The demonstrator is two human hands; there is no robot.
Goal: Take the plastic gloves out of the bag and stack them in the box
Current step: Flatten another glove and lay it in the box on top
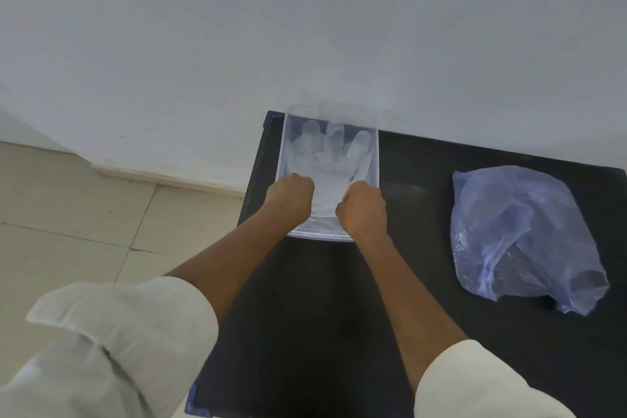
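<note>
A clear plastic box [376, 153] stands at the back left of a black table, against the wall. A translucent plastic glove [327, 159] lies flat inside it, fingers pointing toward the wall. My left hand [291, 195] and my right hand [363, 210] are both curled over the glove's cuff end at the near part of the box, each pinching an edge of the glove. A crumpled bluish plastic bag [519, 234] lies on the table to the right of the box, apart from both hands.
The black table [339, 316] has its left edge just beside the box, with beige floor tiles [84, 214] below. A white wall [305, 27] rises right behind the box and table.
</note>
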